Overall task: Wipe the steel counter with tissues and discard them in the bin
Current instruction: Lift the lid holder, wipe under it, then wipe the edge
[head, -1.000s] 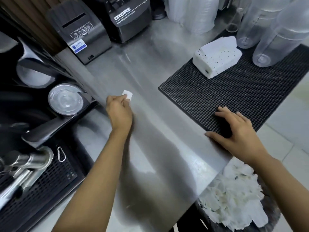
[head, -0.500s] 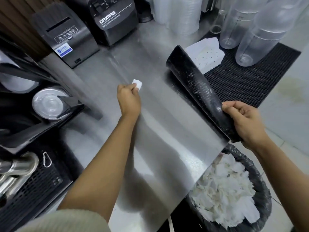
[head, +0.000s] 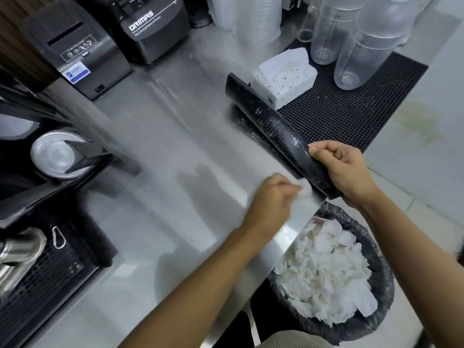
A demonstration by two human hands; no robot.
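Compared with half a second ago, the left hand (head: 272,197) is found shifted from the middle of the steel counter (head: 175,172) to its near right part, just beside the lifted mat (head: 351,109). The hand is blurred by motion, but a small white tissue (head: 305,189) is seen pinched at its fingertips and pressed on the steel just below the rolled mat edge. That near edge of the black mat is curled up and back, and it is gripped in the closed fingers of the right hand (head: 344,169); pale specks are seen on the mat's exposed underside. The far part of the mat is left flat on the counter, and a white tissue box (head: 283,79) and two clear plastic jugs (head: 351,59) are carried on it. The bin (head: 384,285), lined with a black bag, is placed below the counter's near right corner and is filled with crumpled used tissues (head: 326,272). A dark blender base (head: 150,23) is set at the back of the counter.
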